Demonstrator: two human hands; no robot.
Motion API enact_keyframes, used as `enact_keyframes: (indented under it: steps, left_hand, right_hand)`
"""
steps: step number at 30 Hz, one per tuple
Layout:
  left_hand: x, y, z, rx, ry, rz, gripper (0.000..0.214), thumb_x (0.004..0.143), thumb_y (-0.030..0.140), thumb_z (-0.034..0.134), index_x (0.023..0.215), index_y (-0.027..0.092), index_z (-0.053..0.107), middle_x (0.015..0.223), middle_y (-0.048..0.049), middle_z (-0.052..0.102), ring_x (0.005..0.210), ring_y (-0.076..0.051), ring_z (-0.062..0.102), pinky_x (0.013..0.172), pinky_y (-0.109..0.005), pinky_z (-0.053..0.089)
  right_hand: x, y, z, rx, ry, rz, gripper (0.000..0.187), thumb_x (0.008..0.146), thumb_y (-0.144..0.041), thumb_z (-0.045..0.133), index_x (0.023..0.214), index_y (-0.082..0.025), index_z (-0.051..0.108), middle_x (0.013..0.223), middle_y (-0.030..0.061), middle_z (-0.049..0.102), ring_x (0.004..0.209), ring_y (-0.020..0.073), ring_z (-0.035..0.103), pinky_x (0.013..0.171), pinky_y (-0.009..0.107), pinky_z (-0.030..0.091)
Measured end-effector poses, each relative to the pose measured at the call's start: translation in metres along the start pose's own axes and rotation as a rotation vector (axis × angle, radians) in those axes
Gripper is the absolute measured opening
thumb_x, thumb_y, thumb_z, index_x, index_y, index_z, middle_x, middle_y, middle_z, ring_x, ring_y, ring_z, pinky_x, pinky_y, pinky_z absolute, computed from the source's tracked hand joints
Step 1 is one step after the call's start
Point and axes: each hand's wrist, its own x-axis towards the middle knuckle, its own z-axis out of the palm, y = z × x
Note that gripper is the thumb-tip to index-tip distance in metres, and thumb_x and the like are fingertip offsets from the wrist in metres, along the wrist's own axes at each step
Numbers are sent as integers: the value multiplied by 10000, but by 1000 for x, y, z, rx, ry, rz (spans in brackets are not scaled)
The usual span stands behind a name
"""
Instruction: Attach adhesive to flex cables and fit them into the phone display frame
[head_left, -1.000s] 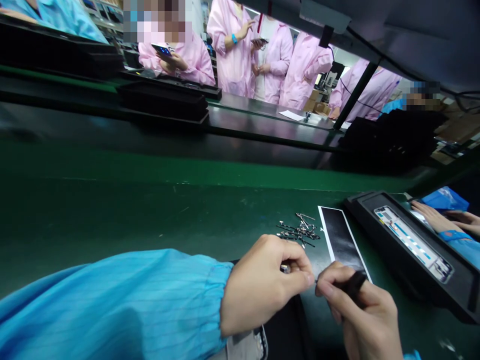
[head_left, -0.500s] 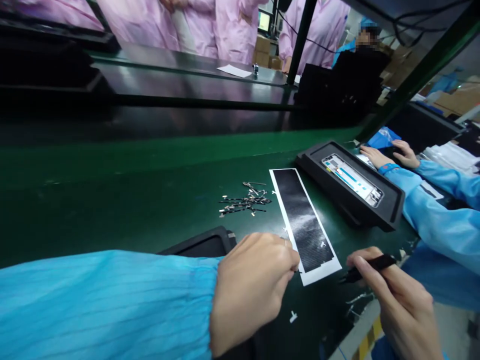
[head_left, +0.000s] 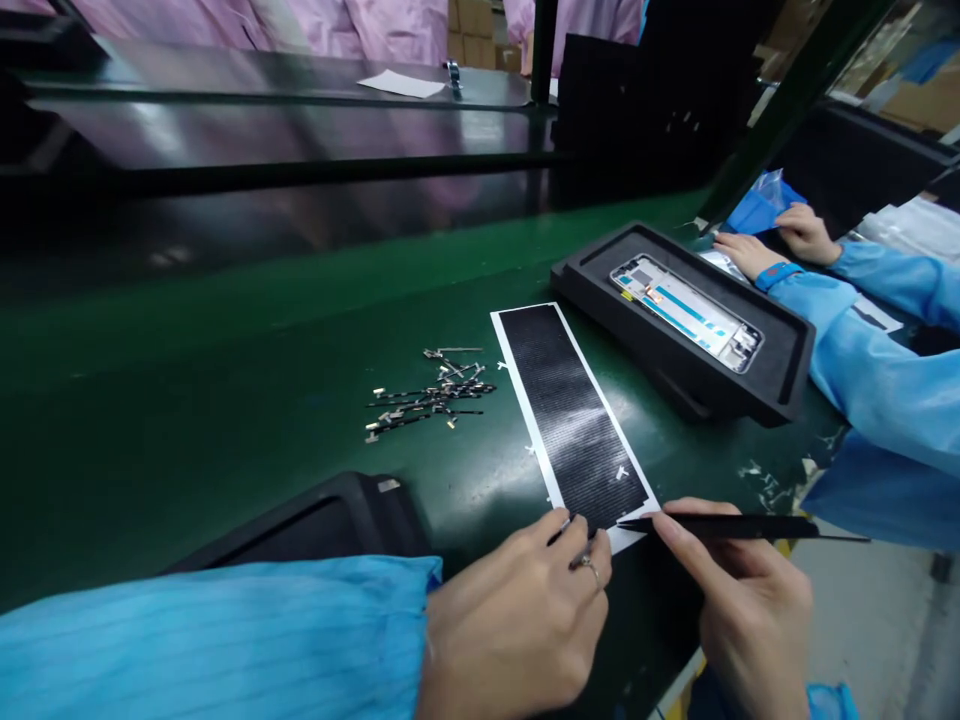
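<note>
My right hand (head_left: 750, 590) grips black tweezers (head_left: 739, 526), whose tips touch the lower end of a black ribbed sheet (head_left: 566, 400) with a white border. Beside that same end, my left hand (head_left: 525, 605) has bent fingers closed round a small dark flex cable (head_left: 564, 530), mostly hidden by the fingers. A ring shows on one finger. Left of the sheet lies a loose pile of thin black flex cables (head_left: 435, 393) with metal ends. A tiny white tab (head_left: 622, 473) sits on the sheet, and several more cling to its left edge.
A black foam tray (head_left: 787, 385) with a phone frame (head_left: 690, 315) stands right of the sheet. Another black tray (head_left: 322, 520) lies behind my left sleeve. A co-worker's hands (head_left: 750, 255) and blue sleeves are at the right. A green post (head_left: 795, 120) rises behind them.
My right hand has moved left and brought the tweezers to the sheet's lower end. My left hand's fingers have turned toward the sheet. The view has shifted right and down.
</note>
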Motion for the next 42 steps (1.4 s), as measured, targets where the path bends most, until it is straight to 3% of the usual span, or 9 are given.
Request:
enact_keyframes:
  steps: [7, 13, 15, 19, 27, 33, 37, 40, 42]
  left_hand:
    - [-1, 2, -4, 23, -42, 39, 179, 801, 130, 500, 900, 66, 634, 1055, -124, 615, 931, -232, 577, 811, -313, 452]
    - [1, 1, -5, 77, -45, 63, 169, 797, 140, 483, 819, 97, 645, 1043, -110, 623, 915, -223, 582, 809, -294, 464]
    - [1, 1, -5, 100, -52, 84, 168, 791, 141, 485, 826, 100, 645, 1044, -113, 622, 911, -229, 584, 811, -303, 466]
    - [1, 0, -4, 100, -68, 100, 179, 793, 138, 468, 790, 103, 643, 1043, -121, 621, 893, -232, 589, 815, -314, 466]
    - [3, -1, -5, 98, -65, 88, 193, 797, 122, 448, 745, 110, 634, 1032, -121, 624, 891, -230, 588, 823, -323, 454]
    - [-1, 2, -6, 45, -67, 65, 199, 806, 97, 431, 774, 98, 627, 1033, -118, 622, 907, -232, 576, 847, -333, 426]
    - [5, 0, -13, -239, -107, -180, 222, 790, 55, 397, 821, 97, 612, 942, -91, 640, 806, -204, 581, 753, -313, 444]
    - [15, -8, -22, -704, -227, -597, 193, 801, 118, 424, 739, 154, 603, 741, -22, 636, 697, -166, 575, 616, -255, 434]
    - [22, -14, -26, -1030, -284, -832, 174, 777, 94, 446, 710, 155, 595, 674, 2, 629, 667, -140, 583, 616, -222, 434]
  right_hand:
    - [-3, 7, 3, -96, 35, -54, 182, 669, -358, 665, 715, -182, 666, 755, 17, 659, 669, 149, 616, 565, 150, 491]
    - [-6, 13, 2, -178, 50, -42, 238, 664, -405, 663, 731, -179, 684, 784, 26, 670, 744, 179, 618, 417, 144, 428]
    - [-6, 13, 2, -178, 48, -59, 219, 673, -394, 660, 733, -184, 683, 785, 16, 670, 736, 163, 619, 445, 132, 438]
    - [-6, 10, 3, -128, 44, -88, 146, 680, -345, 665, 718, -205, 669, 760, -20, 667, 662, 111, 615, 579, 103, 469]
    - [-4, 7, 8, -82, 94, -22, 140, 660, -344, 676, 683, -206, 671, 705, -23, 658, 620, 98, 592, 559, 101, 455]
    - [-2, 10, 10, 233, 131, 111, 118, 605, -277, 716, 686, -202, 673, 716, -4, 639, 621, 112, 567, 529, 148, 460]
    - [0, 2, 15, 412, 237, 176, 150, 530, -264, 743, 625, -175, 667, 646, 31, 625, 603, 139, 572, 517, 182, 464]
    - [-2, -7, 19, 471, 296, 178, 160, 498, -259, 742, 567, -149, 650, 588, 54, 613, 575, 162, 584, 541, 226, 478]
    - [-5, -12, 23, 499, 349, 122, 139, 500, -233, 735, 546, -144, 638, 565, 51, 608, 565, 169, 593, 565, 251, 489]
